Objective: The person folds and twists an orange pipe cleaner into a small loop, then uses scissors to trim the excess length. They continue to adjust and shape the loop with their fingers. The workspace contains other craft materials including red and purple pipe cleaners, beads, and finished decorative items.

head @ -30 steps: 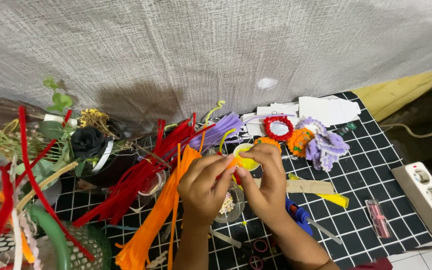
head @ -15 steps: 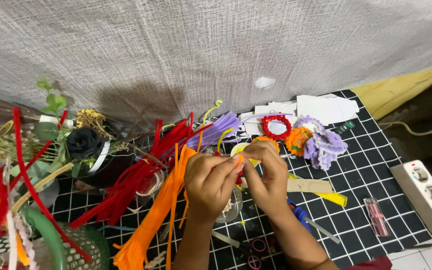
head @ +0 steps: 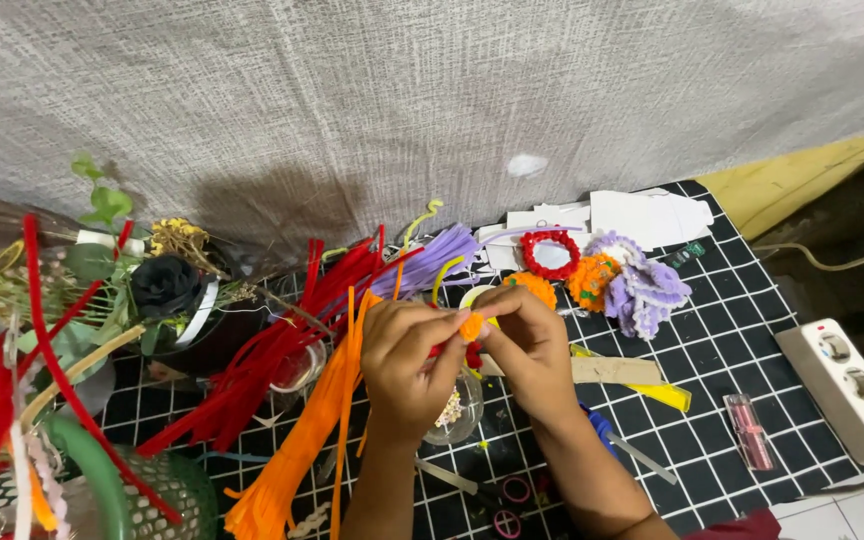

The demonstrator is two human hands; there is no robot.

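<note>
My left hand [head: 407,365] and right hand [head: 532,345] meet over the gridded black mat [head: 742,345]. Both pinch one small orange coil [head: 471,326] of fuzzy pipe cleaner: left thumb and forefinger clenched on its left edge, right fingertips clamped on its right edge. The coil sits exactly between the two grips, lifted off the mat. A bit of red [head: 470,353] shows just under the coil, between my palms; I cannot tell whether it is joined to the coil.

Under the grip, partly hidden by my left hand: a clear cup [head: 457,415] with pale bits inside.

Left of the grip: an orange bundle [head: 297,450] of pipe cleaners running down and away, touching my left wrist side; beyond it a red bundle [head: 272,335] fanning up and left. Further left, a black rose [head: 164,285] among greenery, and a green basket [head: 147,495] at the near corner.

Above the grip: purple stems [head: 437,262]. Up and right of it: a red ring [head: 550,254], an orange pompom flower [head: 592,280], and a lilac flower [head: 642,285], with white paper [head: 652,215] behind them.

Right of the grip: a cardboard strip [head: 617,371] and a yellow strip [head: 667,395], near my right wrist. Well apart to the right: a pink tube [head: 750,430] and a white power strip [head: 847,385] off the mat's edge.

Below the grip, between my forearms: scissors [head: 507,500] with pink handles.
</note>
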